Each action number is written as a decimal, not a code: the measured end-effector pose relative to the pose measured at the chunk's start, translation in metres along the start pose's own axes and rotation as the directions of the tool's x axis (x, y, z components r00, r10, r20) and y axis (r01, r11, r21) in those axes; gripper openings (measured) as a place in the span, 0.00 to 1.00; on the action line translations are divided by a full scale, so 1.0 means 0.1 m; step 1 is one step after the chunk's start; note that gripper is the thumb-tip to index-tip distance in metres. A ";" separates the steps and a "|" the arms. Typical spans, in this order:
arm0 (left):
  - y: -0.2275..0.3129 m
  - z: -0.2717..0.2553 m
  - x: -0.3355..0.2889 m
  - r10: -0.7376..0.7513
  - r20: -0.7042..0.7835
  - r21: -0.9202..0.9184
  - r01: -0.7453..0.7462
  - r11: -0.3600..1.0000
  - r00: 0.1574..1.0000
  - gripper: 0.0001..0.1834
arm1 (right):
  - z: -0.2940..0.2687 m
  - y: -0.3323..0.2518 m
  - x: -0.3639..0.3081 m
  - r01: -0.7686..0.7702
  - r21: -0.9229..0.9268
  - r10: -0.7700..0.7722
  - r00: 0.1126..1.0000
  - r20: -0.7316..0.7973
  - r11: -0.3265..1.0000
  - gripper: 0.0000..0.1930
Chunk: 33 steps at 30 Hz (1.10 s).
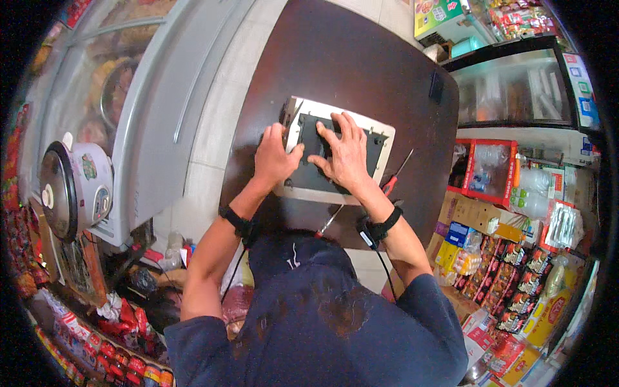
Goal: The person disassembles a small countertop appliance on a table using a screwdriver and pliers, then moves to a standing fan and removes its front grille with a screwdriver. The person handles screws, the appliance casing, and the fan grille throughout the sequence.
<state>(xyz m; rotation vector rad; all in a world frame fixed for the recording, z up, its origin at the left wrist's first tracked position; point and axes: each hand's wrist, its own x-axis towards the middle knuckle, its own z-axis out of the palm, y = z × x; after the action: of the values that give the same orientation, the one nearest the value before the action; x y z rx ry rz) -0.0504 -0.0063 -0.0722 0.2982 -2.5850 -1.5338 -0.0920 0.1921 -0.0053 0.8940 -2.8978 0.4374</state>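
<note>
A flat rectangular panel [383, 161] with a pale metal frame lies on the dark table in front of me. Its face is a black plate [314, 180] with small studs or screws near the corners. My left hand [277, 156] grips the panel's left side, fingers bent at the edge and thumb over the black plate. On the plate rests my right hand [348, 153], its fingers and thumb spread apart. A screwdriver with a red handle [389, 186] lies right of the panel. Another screwdriver [330, 220] is at the near table edge, partly hidden.
The dark brown table [335, 51] stretches away beyond the panel, with a dark flat object [437, 87] at its right edge. A grey chest freezer [155, 129] stands left, a rice cooker [77, 190] beside it. Shelves of packaged goods [503, 271] line the right.
</note>
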 end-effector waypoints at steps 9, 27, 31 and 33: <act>0.01 -0.16 0.02 -0.006 0.075 0.084 -0.001 0.996 0.997 0.52 | 0.07 0.13 -0.06 -0.094 0.019 0.095 0.995 -0.039 0.995 0.54; 0.02 -0.10 0.15 -0.002 0.224 -0.003 0.003 1.000 0.975 0.46 | 0.18 0.33 0.08 -0.205 0.071 0.201 0.978 0.050 0.976 0.60; 0.14 -0.17 0.14 -0.065 0.230 0.026 0.060 0.998 0.971 0.48 | 0.16 0.30 0.08 -0.223 0.043 0.219 0.972 0.080 0.974 0.59; 0.22 -0.20 0.13 -0.132 0.246 0.092 0.113 0.989 0.960 0.50 | 0.13 0.29 0.07 -0.193 0.045 0.192 0.981 0.037 0.980 0.59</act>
<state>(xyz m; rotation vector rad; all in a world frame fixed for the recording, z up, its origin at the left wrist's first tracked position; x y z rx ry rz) -0.0616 -0.0158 -0.0436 0.2933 -2.8765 -1.6099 -0.1137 0.2077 -0.0242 0.6333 -3.0287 0.5140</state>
